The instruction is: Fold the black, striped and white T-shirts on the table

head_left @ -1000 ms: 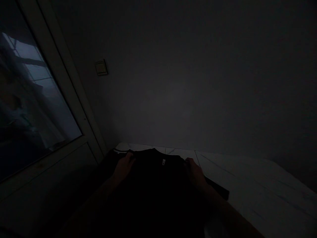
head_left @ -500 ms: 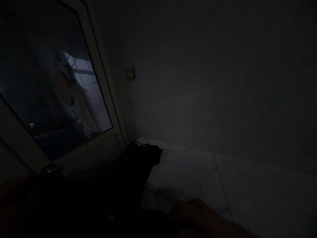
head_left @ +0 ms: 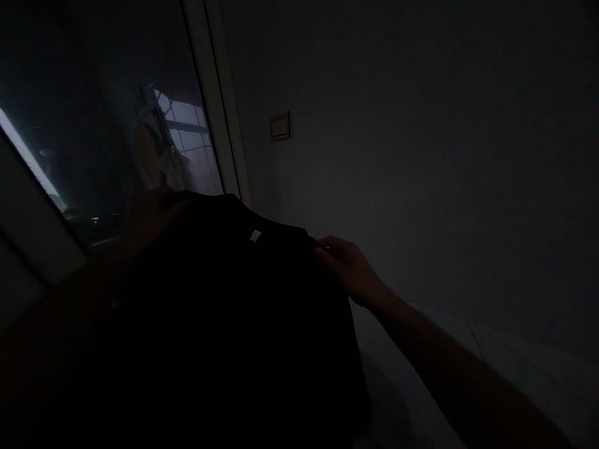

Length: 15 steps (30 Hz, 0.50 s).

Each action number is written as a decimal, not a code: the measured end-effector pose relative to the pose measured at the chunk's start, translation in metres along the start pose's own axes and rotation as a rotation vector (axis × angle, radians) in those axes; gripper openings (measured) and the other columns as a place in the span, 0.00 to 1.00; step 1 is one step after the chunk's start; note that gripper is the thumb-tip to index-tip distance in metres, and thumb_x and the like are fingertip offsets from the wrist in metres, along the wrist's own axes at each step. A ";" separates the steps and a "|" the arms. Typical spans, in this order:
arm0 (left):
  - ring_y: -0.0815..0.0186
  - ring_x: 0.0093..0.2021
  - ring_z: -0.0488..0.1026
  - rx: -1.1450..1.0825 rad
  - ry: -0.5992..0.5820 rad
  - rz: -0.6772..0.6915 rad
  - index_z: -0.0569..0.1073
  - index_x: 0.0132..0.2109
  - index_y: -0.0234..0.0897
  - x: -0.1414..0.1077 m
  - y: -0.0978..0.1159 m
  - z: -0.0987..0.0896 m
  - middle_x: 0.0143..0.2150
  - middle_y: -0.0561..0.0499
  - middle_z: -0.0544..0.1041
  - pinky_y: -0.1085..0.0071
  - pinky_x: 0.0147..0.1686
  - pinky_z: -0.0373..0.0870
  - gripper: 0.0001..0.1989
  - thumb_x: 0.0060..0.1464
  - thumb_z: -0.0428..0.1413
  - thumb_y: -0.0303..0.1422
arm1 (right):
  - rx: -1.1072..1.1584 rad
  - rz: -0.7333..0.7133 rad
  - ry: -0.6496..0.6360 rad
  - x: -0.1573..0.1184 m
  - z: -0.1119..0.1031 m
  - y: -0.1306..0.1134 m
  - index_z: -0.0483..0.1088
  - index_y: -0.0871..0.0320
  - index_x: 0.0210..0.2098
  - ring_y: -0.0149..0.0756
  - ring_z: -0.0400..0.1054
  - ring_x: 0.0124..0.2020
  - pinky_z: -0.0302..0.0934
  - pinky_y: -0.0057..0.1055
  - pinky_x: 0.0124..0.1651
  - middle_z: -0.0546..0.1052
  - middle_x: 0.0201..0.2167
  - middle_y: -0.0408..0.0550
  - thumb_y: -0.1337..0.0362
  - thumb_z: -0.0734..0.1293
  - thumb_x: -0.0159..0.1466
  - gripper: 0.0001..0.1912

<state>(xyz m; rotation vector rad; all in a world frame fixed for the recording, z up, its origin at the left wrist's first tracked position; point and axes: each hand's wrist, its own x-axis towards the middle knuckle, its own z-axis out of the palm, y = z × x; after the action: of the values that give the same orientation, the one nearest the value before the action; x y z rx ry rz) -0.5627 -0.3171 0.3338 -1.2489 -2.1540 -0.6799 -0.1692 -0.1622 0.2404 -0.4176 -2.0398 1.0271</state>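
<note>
A black shirt [head_left: 243,312] hangs spread out in front of me, with a small pale label [head_left: 255,236] just below its neckline. My left hand [head_left: 152,215] grips the shirt's upper edge near the left shoulder, its fingers dim against the dark cloth. At the other shoulder, my right hand [head_left: 347,265] pinches the fabric between thumb and fingers. The lower part of the garment fades into the darkness, so its folds and hem cannot be made out.
A door with a glass pane [head_left: 107,56] and pale frame [head_left: 229,106] stands at the left; hanging items show dimly in the glass. A light switch [head_left: 279,126] sits on the grey wall [head_left: 421,156]. Pale floor tiles [head_left: 505,349] lie at lower right.
Both hands have come up from the bottom of the view, raising the black shirt, which now spreads between them. The view has shifted, so the door and switch sit differently.
</note>
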 end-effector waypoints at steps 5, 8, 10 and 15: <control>0.52 0.53 0.73 0.055 -0.193 0.039 0.72 0.53 0.20 0.028 0.010 0.141 0.51 0.36 0.77 0.57 0.55 0.67 0.22 0.66 0.51 0.39 | -0.532 0.237 -0.026 0.072 0.022 0.138 0.75 0.61 0.47 0.40 0.74 0.39 0.66 0.34 0.44 0.81 0.39 0.52 0.59 0.62 0.70 0.15; 0.49 0.62 0.69 -0.029 -0.219 0.151 0.67 0.62 0.26 -0.031 0.030 0.242 0.62 0.32 0.72 0.52 0.61 0.63 0.25 0.62 0.54 0.35 | -0.666 0.325 -0.060 0.078 0.047 0.204 0.73 0.64 0.54 0.47 0.74 0.48 0.65 0.40 0.52 0.80 0.47 0.60 0.63 0.63 0.68 0.17; 0.51 0.67 0.64 -0.101 -0.375 0.312 0.67 0.65 0.35 -0.098 0.041 0.291 0.66 0.38 0.69 0.49 0.66 0.57 0.24 0.65 0.49 0.35 | -0.701 0.302 -0.113 0.063 0.069 0.236 0.70 0.64 0.59 0.49 0.71 0.56 0.61 0.43 0.59 0.77 0.55 0.63 0.64 0.64 0.67 0.22; 0.46 0.73 0.53 -0.089 -0.648 0.360 0.62 0.70 0.48 -0.233 0.055 0.336 0.74 0.45 0.58 0.37 0.67 0.50 0.28 0.68 0.44 0.48 | -0.808 0.068 -0.468 -0.001 0.116 0.290 0.60 0.56 0.70 0.52 0.47 0.73 0.39 0.51 0.72 0.59 0.71 0.55 0.48 0.59 0.72 0.32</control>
<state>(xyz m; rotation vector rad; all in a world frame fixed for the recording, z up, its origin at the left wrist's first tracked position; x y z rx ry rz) -0.4875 -0.2111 -0.0575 -2.0565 -2.2889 -0.2301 -0.2754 -0.0448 -0.0289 -0.7034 -2.8488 0.2923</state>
